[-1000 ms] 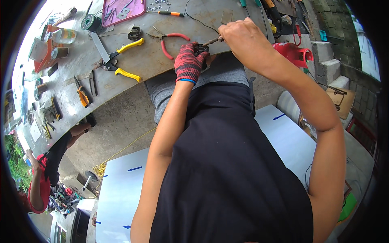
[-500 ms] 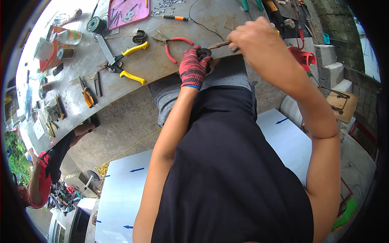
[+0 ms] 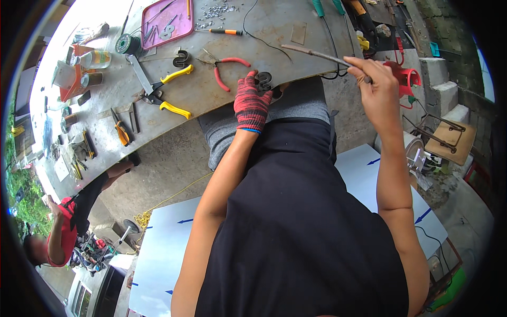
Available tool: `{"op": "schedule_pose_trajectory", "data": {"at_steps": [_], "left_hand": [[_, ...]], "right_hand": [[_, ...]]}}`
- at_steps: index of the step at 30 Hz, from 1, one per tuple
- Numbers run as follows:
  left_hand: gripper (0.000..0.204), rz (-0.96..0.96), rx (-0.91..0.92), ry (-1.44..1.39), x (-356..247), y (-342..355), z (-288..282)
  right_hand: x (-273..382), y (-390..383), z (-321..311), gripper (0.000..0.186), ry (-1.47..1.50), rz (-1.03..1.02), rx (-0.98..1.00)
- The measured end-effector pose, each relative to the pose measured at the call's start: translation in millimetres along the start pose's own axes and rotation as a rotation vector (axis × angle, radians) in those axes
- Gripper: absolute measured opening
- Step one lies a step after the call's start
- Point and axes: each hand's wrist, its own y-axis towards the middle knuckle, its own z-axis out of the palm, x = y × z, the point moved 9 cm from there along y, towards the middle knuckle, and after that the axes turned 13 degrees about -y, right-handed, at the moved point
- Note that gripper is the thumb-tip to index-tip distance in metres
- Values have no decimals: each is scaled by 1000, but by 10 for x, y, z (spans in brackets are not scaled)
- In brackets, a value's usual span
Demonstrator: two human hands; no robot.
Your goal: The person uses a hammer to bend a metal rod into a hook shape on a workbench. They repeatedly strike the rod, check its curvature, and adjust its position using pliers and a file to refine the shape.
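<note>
Pinning a dark curled metal piece (image 3: 263,81) at the near edge of the steel bench (image 3: 274,31), gloved left hand (image 3: 250,103) is clenching around it. Bare right hand (image 3: 376,87) is pinching a thin rod (image 3: 317,54), lifted clear. Risk: rod tip wandering onto the glove, or the piece slipping off the edge. Red-handled pliers (image 3: 224,66) and a black cable (image 3: 253,37) are crowding the spot.

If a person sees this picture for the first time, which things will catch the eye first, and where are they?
First comes the left hand in a red knit glove, holding a small dark curved metal piece at the near edge of the metal workbench. To its right, the bare right hand holds a thin rod raised over the bench. Further left on the bench lie yellow-handled shears and red-handled pliers.
</note>
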Motion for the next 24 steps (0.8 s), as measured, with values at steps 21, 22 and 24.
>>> {"op": "schedule_pose_trajectory", "data": {"at_steps": [21, 22, 24], "left_hand": [[62, 825, -324, -97, -969, -657, -1043], [61, 821, -334, -116, -953, -675, -1058], [61, 787, -333, -143, -949, -691, -1088]], "right_hand": [[133, -221, 308, 41, 213, 10, -182], [160, -222, 311, 41, 215, 4, -182], [195, -223, 324, 41, 228, -6, -179]]}}
